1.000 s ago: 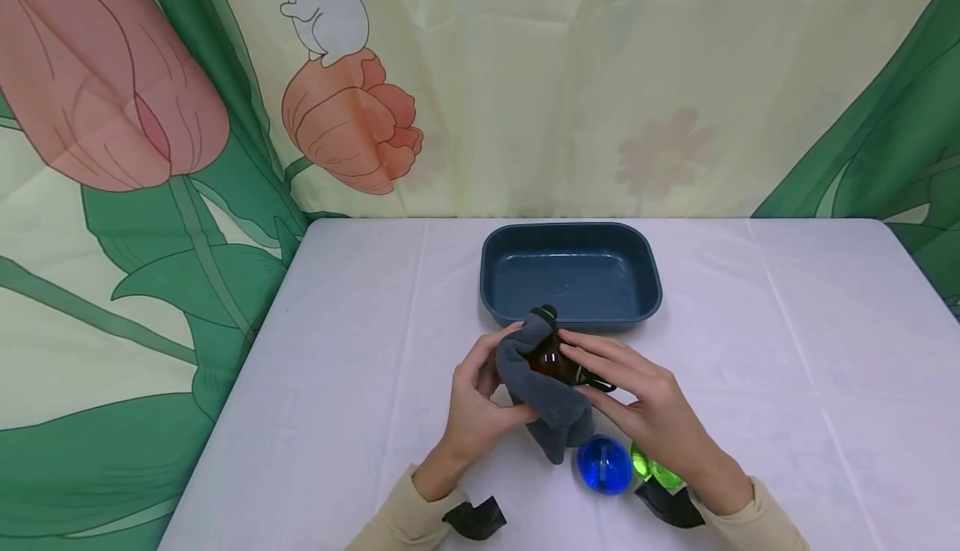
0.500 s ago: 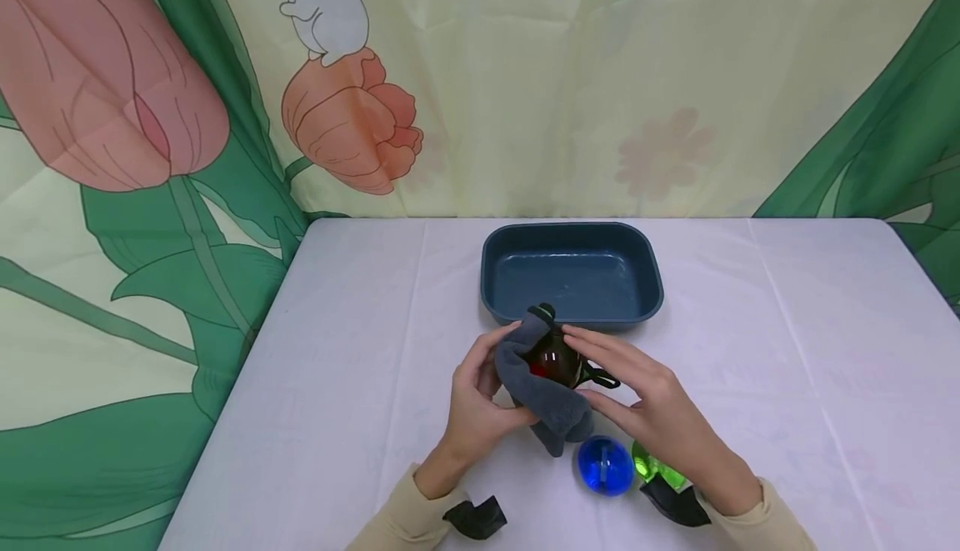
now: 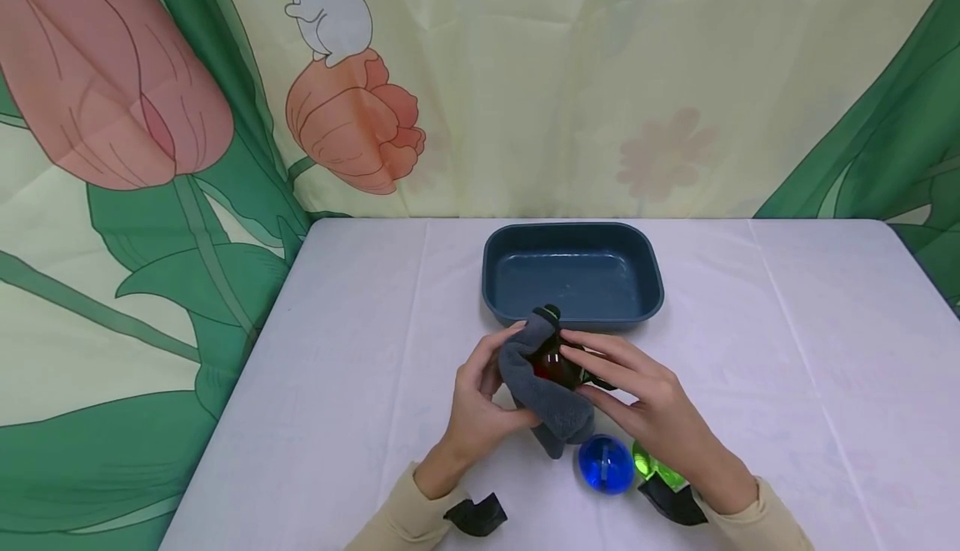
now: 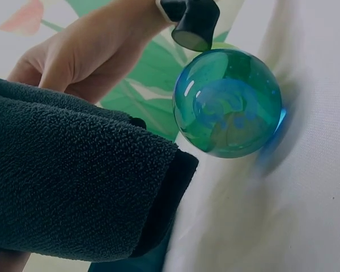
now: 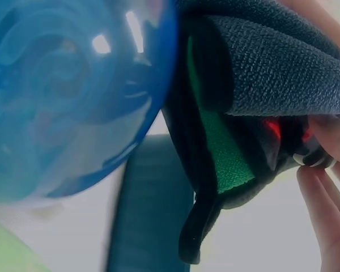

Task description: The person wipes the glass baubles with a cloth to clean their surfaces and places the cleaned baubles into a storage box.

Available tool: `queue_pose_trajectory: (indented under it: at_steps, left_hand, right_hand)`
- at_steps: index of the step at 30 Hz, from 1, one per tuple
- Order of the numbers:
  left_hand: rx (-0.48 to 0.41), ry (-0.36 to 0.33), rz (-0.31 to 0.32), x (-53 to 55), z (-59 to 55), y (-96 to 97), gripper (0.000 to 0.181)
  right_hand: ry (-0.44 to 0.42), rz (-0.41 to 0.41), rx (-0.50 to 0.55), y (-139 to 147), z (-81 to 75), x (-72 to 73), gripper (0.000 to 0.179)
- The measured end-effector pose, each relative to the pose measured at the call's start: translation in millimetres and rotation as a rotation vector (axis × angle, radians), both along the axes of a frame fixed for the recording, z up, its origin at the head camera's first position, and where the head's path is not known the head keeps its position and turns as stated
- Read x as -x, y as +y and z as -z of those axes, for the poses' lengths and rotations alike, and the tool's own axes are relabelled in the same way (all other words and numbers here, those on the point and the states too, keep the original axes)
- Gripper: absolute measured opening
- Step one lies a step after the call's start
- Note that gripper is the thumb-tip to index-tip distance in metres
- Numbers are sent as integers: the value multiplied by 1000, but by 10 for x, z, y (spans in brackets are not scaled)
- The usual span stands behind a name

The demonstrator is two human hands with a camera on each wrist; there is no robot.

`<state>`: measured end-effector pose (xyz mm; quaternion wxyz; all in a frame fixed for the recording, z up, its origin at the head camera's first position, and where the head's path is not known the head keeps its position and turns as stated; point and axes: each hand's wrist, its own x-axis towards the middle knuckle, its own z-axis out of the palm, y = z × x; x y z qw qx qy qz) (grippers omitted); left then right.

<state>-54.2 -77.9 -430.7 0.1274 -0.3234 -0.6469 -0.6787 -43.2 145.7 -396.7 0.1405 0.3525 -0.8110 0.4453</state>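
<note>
Red ball (image 3: 552, 366), lower middle of the frame! Sat partly wrapped in towel (image 3: 553, 403), clasped through it by left hand (image 3: 474, 409), pinched by right hand (image 3: 651, 397); just seemingly turned slightly, hiding more loop (image 3: 601, 383), probably bringing fresh surface to towel.

and across the back it's pale yellow printed fabric (image 3: 525, 76), a big pink tulip (image 3: 112, 76) looming on the left, a white cartoon animal (image 3: 333, 22) perched on an orange bloom (image 3: 352, 122), green leaves (image 3: 885, 109) sweeping up the right! below, a white-covered table (image 3: 360, 368), softly creased, evenly lit.
</note>
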Motion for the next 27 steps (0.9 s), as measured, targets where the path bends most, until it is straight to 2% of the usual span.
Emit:
queue_pose_trajectory:
  at_steps: [11,16,22,27]
  left_hand:
    - [5,2,-1,4,5,7,86]
    - [6,-9,15,4,13,0,88]
    - [3,-45,17,5,27,-4,85]
    - [0,-38,-3,6,36,-3,87]
  right_hand:
    - [-21,13,9,-10,1,-8,52]
    - [-76,46,19,-10,-11,-21,52]
    - [-182,67,4,-1,-21,-13,70]
    - [-175,50,-48,16,-31,-8,79]
